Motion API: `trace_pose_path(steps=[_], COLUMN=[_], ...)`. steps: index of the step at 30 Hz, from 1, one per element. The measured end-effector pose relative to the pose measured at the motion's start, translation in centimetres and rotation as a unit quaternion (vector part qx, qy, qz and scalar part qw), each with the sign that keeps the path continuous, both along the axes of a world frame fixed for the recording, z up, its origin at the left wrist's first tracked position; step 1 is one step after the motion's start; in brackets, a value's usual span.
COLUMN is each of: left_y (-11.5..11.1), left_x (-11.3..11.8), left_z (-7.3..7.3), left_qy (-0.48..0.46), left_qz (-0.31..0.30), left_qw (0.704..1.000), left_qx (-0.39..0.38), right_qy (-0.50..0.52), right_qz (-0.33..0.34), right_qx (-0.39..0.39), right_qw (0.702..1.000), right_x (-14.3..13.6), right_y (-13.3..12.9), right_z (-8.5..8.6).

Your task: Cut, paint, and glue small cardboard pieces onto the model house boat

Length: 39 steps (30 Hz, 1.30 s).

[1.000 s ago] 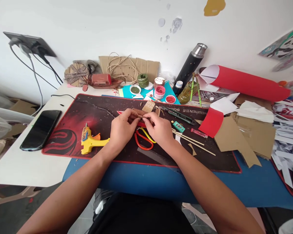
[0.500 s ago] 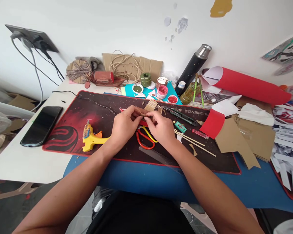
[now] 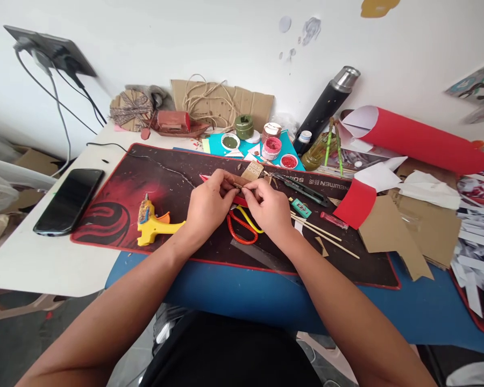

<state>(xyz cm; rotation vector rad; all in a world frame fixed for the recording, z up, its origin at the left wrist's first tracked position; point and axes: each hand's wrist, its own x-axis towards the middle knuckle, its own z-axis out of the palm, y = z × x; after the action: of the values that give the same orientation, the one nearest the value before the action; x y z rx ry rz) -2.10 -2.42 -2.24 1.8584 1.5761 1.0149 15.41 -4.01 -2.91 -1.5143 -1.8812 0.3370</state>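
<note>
Over the middle of the dark desk mat, my left hand [image 3: 207, 207] and my right hand [image 3: 269, 207] meet with thumbs and fingers pinched. Between the fingertips is a small brown strip [image 3: 237, 186], mostly covered by the fingers. Just behind and beneath them lies a red and brown piece with a pointed red end [image 3: 204, 177], its middle hidden by my hands. Below the fingers, scissors with red and yellow handles [image 3: 242, 239] rest on the mat, blades out of sight. A yellow glue gun [image 3: 155, 228] lies beside my left wrist.
A utility knife [image 3: 302, 191], thin wooden sticks [image 3: 331, 239] and cardboard pieces [image 3: 387, 226] lie to the right. Paint jars [image 3: 271, 148], a model boat [image 3: 177, 124] and a black thermos [image 3: 325, 105] stand at the back. A phone [image 3: 69, 201] is at left.
My view has shifted slightly, so the surroundings sit a little differently in the picture. Both hands stay together, fingertips still pinched on the small strip, with only slight finger movement.
</note>
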Motion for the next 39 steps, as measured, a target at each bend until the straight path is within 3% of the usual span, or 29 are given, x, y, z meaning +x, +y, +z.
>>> trace_pose_path(steps=[39], left_y=[-0.9], left_x=[-0.5], left_z=[-1.6], left_qy=[-0.004], left_qz=[-0.008], left_qw=[0.999], left_qx=[0.039], right_qy=[0.005], right_qz=[0.027], right_qx=[0.011], right_qw=[1.0], right_x=[0.4], right_y=[-0.4], right_z=[-0.6])
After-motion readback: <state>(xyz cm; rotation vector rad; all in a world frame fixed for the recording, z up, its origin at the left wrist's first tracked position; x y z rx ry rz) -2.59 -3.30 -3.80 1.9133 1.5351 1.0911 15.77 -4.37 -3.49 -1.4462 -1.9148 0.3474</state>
